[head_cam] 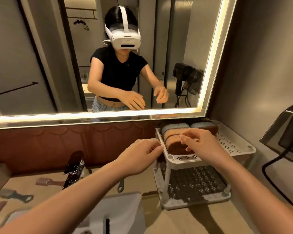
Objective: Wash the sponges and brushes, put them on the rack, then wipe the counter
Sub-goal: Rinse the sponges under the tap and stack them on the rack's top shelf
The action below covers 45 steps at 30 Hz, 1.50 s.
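Nearest the lens, left hand and right hand are hovering loosely curled and empty beside sponges lying on the rack's upper tier right of centre, where spacing them apart is likely helping drainage.

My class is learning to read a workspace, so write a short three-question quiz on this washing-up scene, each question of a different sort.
1. Which shelf of the rack holds the sponges?
2. True or false: brushes lie on the counter left of the faucet.
3. The right hand is: A gripping a brush; B above the sponges; C on the faucet.
Key: 1 top shelf; 2 true; 3 B.
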{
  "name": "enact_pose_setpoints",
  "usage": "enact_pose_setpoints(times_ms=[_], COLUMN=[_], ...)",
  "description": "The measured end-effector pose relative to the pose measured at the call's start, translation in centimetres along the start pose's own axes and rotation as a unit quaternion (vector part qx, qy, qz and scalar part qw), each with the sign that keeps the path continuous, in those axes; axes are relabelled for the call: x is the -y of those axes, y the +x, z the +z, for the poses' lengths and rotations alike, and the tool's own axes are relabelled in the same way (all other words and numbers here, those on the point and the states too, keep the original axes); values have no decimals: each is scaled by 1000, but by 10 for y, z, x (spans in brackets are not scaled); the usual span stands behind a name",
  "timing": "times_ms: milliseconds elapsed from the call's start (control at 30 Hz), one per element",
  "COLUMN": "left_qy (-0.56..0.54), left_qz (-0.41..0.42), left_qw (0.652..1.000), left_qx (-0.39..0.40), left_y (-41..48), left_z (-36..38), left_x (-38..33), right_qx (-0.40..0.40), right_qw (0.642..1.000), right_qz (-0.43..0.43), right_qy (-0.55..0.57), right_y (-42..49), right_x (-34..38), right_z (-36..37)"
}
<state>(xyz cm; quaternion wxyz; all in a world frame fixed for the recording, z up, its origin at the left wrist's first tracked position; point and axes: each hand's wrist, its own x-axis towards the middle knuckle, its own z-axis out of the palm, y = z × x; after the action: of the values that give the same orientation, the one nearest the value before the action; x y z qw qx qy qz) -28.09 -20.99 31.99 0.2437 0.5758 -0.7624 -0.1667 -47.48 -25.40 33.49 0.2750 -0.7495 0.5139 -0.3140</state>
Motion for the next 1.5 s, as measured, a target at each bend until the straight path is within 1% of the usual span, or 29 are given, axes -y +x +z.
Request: enact_pose_setpoints(times_ms=[133, 233, 300, 333, 400, 533, 700, 767, 867, 967, 1100, 1167, 1233, 1300, 1400, 1433, 1500], left_qy=[19, 19, 14, 14, 24, 22, -5, -8, -21, -23, -13, 16, 45, 59, 41, 36, 22], left_qz=[-35, -65, -86, -106, -119, -188, -303, -333, -392, -436, -505, -537, -576, -610, -655, -660, -652], left_qw=[997, 994, 992, 990, 987, 978, 951, 941, 918, 898, 862, 843, 816, 785, 727, 713, 701], left_qx=[66, 89, 94, 96, 102, 88, 69, 69, 59, 50, 26, 6, -29, -89, -203, -234, -287], left_y=[-50, -88, -107, -134, -152, -222, -315, -336, -391, -434, -492, -519, -544, -562, -585, -589, -593], left_z=[-19, -34, -40, -47, -52, -65, -66, -62, -64, -62, -60, -60, -58, -56, -56, -56, -53], left_x=[21, 37, 45, 58, 67, 106, 159, 174, 204, 230, 266, 281, 294, 305, 324, 330, 340], right_qx=[73, 124, 149, 174, 190, 255, 357, 376, 424, 450, 480, 496, 499, 487, 477, 478, 486], right_qw=[996, 990, 986, 981, 978, 961, 923, 915, 889, 873, 849, 827, 807, 800, 793, 791, 782], right_qz=[-38, -60, -67, -71, -68, -78, -103, -111, -141, -149, -165, -190, -216, -238, -272, -280, -308], right_qy=[-22, -39, -42, -41, -44, -74, -98, -94, -102, -112, -145, -187, -231, -258, -265, -260, -240], right_y=[-19, -31, -38, -46, -55, -76, -102, -108, -123, -135, -156, -166, -176, -184, -195, -199, -209], right_x=[25, 42, 50, 62, 65, 95, 135, 140, 163, 179, 194, 203, 214, 224, 245, 252, 265], right_z=[33, 62, 74, 96, 110, 179, 264, 280, 332, 371, 425, 451, 475, 495, 531, 542, 561])
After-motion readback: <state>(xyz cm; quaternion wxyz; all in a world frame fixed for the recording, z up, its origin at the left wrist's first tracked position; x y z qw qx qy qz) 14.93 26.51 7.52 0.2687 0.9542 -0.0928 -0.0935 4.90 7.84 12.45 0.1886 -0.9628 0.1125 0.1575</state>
